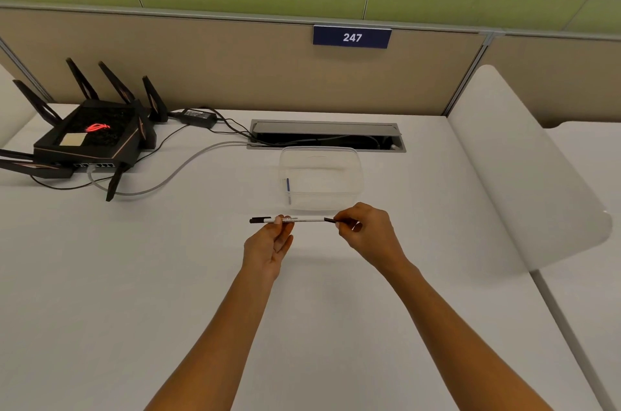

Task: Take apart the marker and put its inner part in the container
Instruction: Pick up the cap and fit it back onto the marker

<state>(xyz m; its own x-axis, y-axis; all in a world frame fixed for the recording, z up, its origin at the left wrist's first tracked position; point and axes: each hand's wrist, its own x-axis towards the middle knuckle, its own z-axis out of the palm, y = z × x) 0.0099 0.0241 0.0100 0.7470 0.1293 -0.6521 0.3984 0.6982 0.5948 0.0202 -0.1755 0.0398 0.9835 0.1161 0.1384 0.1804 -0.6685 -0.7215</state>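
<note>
A slim white marker (307, 219) with black ends is held level above the white desk, just in front of the container. My left hand (268, 244) pinches its barrel near the left black cap. My right hand (368, 234) grips the black right end with fingertips. Just behind the marker stands a clear plastic container (321, 180), open at the top; a thin blue-and-clear stick lies inside against its left wall.
A black router (90, 135) with several antennas sits at the back left, its cables trailing to a cable hatch (326, 135) behind the container. A white divider panel (524, 168) rises on the right. A beige partition with a "247" sign closes the back.
</note>
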